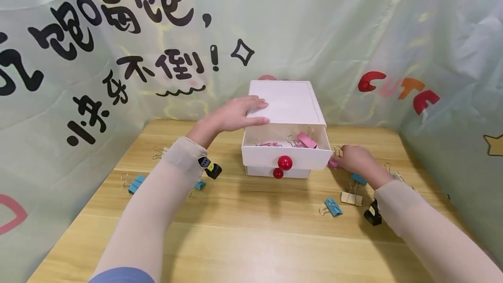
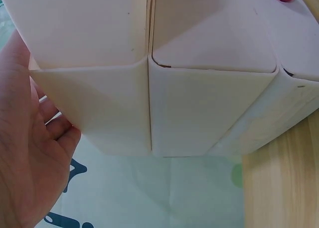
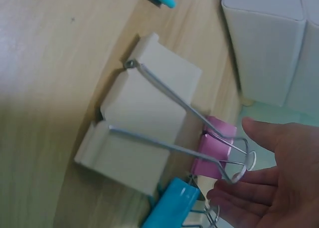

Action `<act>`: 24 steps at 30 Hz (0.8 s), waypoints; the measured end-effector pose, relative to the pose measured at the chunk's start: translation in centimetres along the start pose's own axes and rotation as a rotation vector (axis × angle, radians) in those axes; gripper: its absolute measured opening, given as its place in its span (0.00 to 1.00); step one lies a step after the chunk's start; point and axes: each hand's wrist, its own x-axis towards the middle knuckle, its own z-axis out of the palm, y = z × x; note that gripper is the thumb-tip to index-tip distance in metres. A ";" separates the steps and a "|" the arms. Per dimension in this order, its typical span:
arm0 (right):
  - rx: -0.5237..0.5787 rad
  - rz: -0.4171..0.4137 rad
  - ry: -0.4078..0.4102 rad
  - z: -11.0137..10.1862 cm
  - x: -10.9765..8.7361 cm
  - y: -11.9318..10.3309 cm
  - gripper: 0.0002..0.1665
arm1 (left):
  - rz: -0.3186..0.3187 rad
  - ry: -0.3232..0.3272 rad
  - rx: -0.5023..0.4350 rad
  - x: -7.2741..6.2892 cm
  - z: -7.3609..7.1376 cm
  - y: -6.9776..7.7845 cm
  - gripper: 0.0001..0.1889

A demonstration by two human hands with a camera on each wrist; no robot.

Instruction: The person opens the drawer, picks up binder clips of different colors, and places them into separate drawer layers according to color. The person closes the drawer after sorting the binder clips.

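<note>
A white two-drawer box (image 1: 284, 101) stands on the table, its upper drawer (image 1: 261, 155) pulled out with pink binder clips (image 1: 306, 140) inside. My left hand (image 1: 239, 115) rests on the box's top left edge; in the left wrist view its fingers (image 2: 62, 128) lie along the casing. Right of the box, my right hand (image 1: 355, 160) is at a pink binder clip (image 3: 214, 145), with thumb and fingers spread on either side of it. A cream binder clip (image 3: 149, 98) and a blue binder clip (image 3: 172, 205) lie nearer the right wrist camera.
More blue clips (image 1: 333, 207) lie in front of the right hand. Left of the box are another blue clip (image 1: 136, 184) and one partly behind the left wrist (image 1: 200, 185). Red knobs (image 1: 284, 163) stick out from the drawers. A printed cloth (image 1: 314, 34) hangs behind.
</note>
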 end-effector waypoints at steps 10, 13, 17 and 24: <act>-0.016 -0.025 0.018 1.4 0.4 -1.1 0.24 | 0.000 0.002 -0.015 0.0 0.3 0.0 0.37; -0.031 -0.043 0.043 1.8 0.3 -1.4 0.23 | -0.001 -0.005 -0.013 -0.1 0.4 0.1 0.37; -0.042 -0.082 0.098 2.0 0.3 -1.6 0.22 | 0.002 0.003 -0.006 -0.1 0.4 0.1 0.36; 0.001 -0.120 0.096 1.9 -0.1 -1.8 0.23 | 0.004 0.015 0.004 0.0 0.2 0.0 0.36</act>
